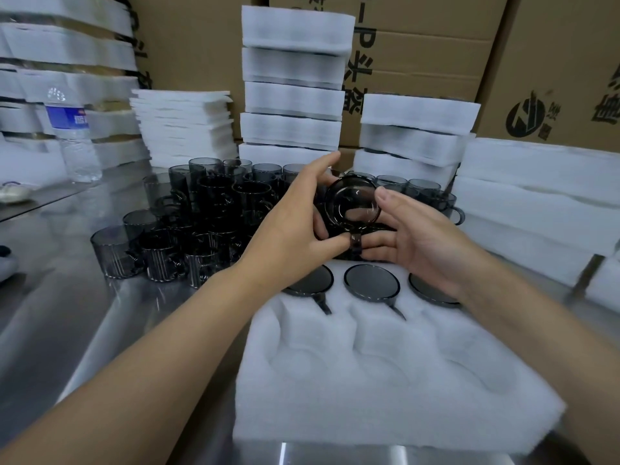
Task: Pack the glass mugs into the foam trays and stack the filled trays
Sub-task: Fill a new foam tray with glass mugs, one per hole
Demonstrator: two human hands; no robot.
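The left hand (pixel 295 226) and right hand (pixel 422 239) covered part of a dark glass mug (pixel 352 204), held between them above the far edge of the foam tray (pixel 369 391), its open mouth turned towards the camera. The left hand's fingers curled round the mug's left side, the forefinger lifted clear. The right hand had its thumb on the rim and nearly straight fingers underneath. The right wrist partly hid one of the packed mugs (pixel 371 282).

Three packed mugs sat in the tray's far row; its three near pockets were bare. The loose mugs (pixel 188 229), at the table's far left, overlapped too much to count. Behind them stood a tall stack (pixel 292 95) of five visible filled trays and a shorter stack (pixel 419 129) of three, their bases hidden.

The table (pixel 67 313) was shiny metal. One water bottle (pixel 72 135) stood at its far left, beside a pile of foam sheets (pixel 183 125). Cardboard boxes (pixel 419 45) filled the background, their print cut off.
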